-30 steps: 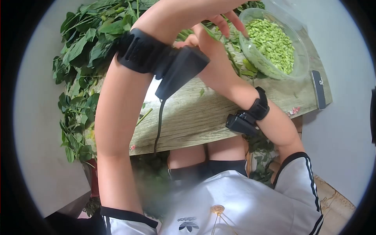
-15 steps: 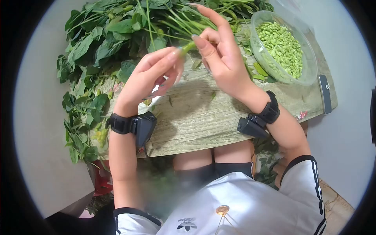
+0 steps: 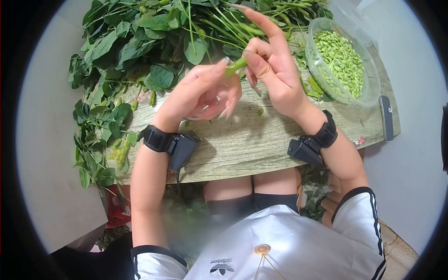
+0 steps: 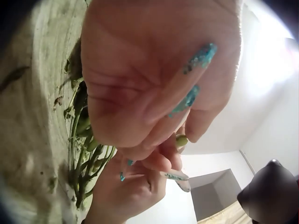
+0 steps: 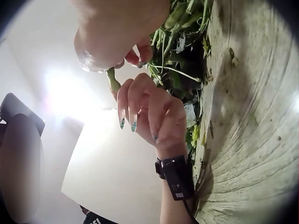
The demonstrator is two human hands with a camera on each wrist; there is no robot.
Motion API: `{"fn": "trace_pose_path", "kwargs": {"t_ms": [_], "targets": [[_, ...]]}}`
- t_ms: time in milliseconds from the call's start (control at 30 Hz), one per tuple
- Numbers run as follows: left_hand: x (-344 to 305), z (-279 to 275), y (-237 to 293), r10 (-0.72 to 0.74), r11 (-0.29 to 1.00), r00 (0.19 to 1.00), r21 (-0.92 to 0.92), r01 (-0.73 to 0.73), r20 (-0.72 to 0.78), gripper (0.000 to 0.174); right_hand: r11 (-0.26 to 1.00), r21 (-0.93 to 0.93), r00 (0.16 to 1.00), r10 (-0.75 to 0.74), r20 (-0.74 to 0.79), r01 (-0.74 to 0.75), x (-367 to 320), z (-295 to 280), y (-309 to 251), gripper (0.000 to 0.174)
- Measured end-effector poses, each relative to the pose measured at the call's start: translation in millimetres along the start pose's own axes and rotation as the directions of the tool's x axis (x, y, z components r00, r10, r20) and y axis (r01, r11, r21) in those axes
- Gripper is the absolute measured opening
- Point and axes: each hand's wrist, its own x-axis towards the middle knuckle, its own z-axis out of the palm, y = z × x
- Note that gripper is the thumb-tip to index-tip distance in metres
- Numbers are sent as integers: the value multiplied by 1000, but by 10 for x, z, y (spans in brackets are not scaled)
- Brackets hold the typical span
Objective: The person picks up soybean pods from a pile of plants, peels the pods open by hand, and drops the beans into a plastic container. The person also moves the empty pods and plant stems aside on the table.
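Note:
A green soybean pod [image 3: 235, 68] is held between the two hands above the near part of the table. My left hand [image 3: 198, 91] pinches its left end between thumb and fingers, the other fingers loosely bent. At the other end, the thumb and a finger of my right hand [image 3: 278, 77] grip the pod, with the index finger raised. The right wrist view shows the pod [image 5: 112, 80] between both sets of fingertips. To the right, a clear plastic tub [image 3: 321, 74] holds shelled green beans [image 3: 343, 63].
Leafy cut bean plants [image 3: 135, 39] are heaped along the back and left of the wooden table [image 3: 224, 154]. Loose pods [image 3: 315, 86] lie beside the tub. A dark flat object [image 3: 387, 119] rests at the right edge. Wrist cameras are strapped on both arms.
My left hand has come back from the tub's rim to the left, meeting the right hand at a pod. Both hands then shifted slightly right and nearer, still holding the pod.

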Motion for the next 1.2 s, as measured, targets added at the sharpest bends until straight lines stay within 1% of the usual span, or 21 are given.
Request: {"fn": "trace_pose_path", "kwargs": {"t_ms": [100,167,300,367,400,500,567,633,700,733,833,867,900,933,967,1000,1033,1067,1133,1167,1200], "targets": [[1,30,-3,12,999,999,-40,-11,31,61,1000,8,999,6,37,-7,-16,-4,-24,59],[-15,69,74,-53,998,998,-28,53,21,63,999,33,998,38,53,-40,-21,3,-33,59],[-12,57,70,-53,996,996,-74,59,76,63,999,41,995,-32,93,29,-24,14,19,62],[-25,81,52,-60,997,992,44,65,-110,58,997,60,994,-52,96,46,-18,9,28,62],[-25,90,52,-61,997,992,45,66,-107,58,999,48,997,-30,67,26,-10,3,27,62],[-29,125,46,36,953,987,304,14,-156,41,997,66,999,28,23,-29,-5,5,9,62],[-18,137,33,55,950,989,312,-9,-139,40,993,96,998,63,14,-64,-2,6,-27,62],[-15,150,30,75,947,989,319,-32,-125,40,961,220,986,162,37,-166,-14,15,-74,61],[-10,172,50,17,992,985,128,5,-170,38,960,228,987,161,26,-163,2,15,-41,61],[-9,195,62,16,992,985,129,6,-170,38,959,235,987,159,12,-158,9,13,-28,60],[-12,228,139,22,981,978,195,19,-209,35,955,221,979,204,-16,-196,14,3,-32,61],[-33,192,193,5,944,982,324,57,-189,33,955,223,979,204,-17,-195,19,-5,-61,61],[-58,151,224,-15,890,985,447,92,-173,32,908,295,954,298,46,-298,22,-18,-108,60],[-70,104,214,-16,889,985,447,94,-174,32,845,356,917,383,115,-398,19,-22,-133,60],[-70,52,188,16,859,994,510,42,-109,27,845,357,916,384,115,-399,13,-9,-129,60],[-65,25,191,44,823,998,568,-13,-41,23,781,420,884,444,147,-462,11,9,-119,58],[-74,6,255,-29,795,998,604,56,-55,20,708,478,847,498,184,-520,6,22,-111,57],[-77,10,234,-29,795,998,604,57,-55,20,708,479,848,498,184,-520,1,6,-106,57],[-77,22,181,64,851,998,523,-48,-12,24,510,532,725,588,358,-676,2,-74,-88,53],[-79,22,194,65,849,998,525,-51,-10,24,434,539,675,613,411,-722,13,-103,-59,51],[-83,26,211,56,844,998,533,-52,8,24,436,538,676,613,409,-721,15,-136,-12,51]]}}
